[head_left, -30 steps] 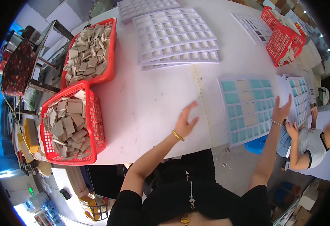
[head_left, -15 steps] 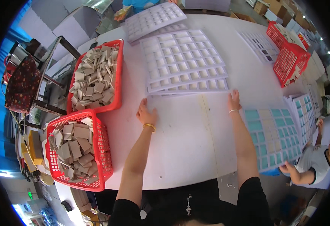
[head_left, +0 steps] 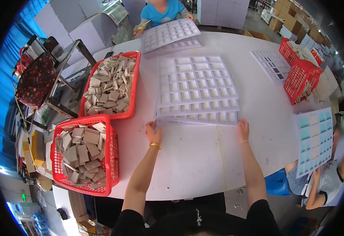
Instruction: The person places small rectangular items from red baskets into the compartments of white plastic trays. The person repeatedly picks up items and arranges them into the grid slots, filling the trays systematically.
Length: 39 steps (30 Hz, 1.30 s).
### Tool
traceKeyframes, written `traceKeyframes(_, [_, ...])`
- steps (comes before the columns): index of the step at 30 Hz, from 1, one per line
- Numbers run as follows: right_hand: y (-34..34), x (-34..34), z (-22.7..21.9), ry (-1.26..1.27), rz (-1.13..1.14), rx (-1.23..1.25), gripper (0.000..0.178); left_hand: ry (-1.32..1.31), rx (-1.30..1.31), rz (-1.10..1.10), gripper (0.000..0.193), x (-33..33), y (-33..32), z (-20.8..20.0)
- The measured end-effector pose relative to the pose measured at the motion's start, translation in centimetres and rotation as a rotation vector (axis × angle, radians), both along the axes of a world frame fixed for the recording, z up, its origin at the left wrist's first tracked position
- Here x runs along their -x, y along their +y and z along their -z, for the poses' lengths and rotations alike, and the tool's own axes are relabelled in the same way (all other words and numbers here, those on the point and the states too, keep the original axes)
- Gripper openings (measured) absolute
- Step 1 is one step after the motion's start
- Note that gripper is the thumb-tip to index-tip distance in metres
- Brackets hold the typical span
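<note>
A fanned stack of white compartment trays (head_left: pixel 197 84) lies in the middle of the table, their rectangular cells open upward. At the near left corner of the lowest tray, my left hand (head_left: pixel 154 133) has its fingers curled closed on the edge. My right hand (head_left: pixel 243 131) closes on the near right corner of that same tray. Both thumbs and the fingertips' undersides are partly hidden. The trays above sit slightly askew, so the lower ones show along the near side.
Two red plastic baskets (head_left: pixel 137 84) of grey-beige flat tiles (head_left: pixel 110 84) stand left. Across the table, a person in blue (head_left: pixel 162 15) handles more white trays (head_left: pixel 172 34). At right, another person (head_left: pixel 331 179) holds up a tray with turquoise pieces (head_left: pixel 314 137); red baskets (head_left: pixel 301 76) stand farther back.
My hands have gone from open beside the stack to closed on its near corners. The person at right has raised and tilted the turquoise tray. The view has shifted.
</note>
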State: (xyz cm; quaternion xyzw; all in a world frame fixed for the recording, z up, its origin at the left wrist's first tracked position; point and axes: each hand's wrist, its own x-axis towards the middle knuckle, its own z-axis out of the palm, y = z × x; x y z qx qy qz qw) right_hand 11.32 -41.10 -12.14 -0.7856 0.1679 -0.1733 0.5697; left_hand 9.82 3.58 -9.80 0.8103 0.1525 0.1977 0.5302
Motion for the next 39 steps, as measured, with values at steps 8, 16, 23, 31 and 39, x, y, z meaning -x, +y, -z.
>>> traceKeyframes(8, [0.9,12.5,-0.3,-0.025,-0.082,-0.222,0.028,-0.1,0.164,0.046,0.043,13.2,2.6,2.5])
traceKeyframes(16, [1.4,12.7,-1.8,0.007,-0.061,-0.075,0.029,-0.079,-0.037,0.014,0.044,13.6,1.8,1.1])
traceKeyframes(23, [1.4,12.6,-0.2,-0.093,-0.075,-0.116,0.029,-0.093,-0.098,0.001,0.044,13.7,1.6,1.2])
traceKeyframes(31, [0.9,12.5,0.4,-0.074,-0.053,-0.103,0.029,-0.106,-0.056,0.014,0.045,13.8,1.3,0.8])
traceKeyframes(39, [1.5,13.1,-1.7,0.024,-0.04,0.003,0.026,-0.028,-0.038,-0.041,0.042,14.6,1.9,0.4])
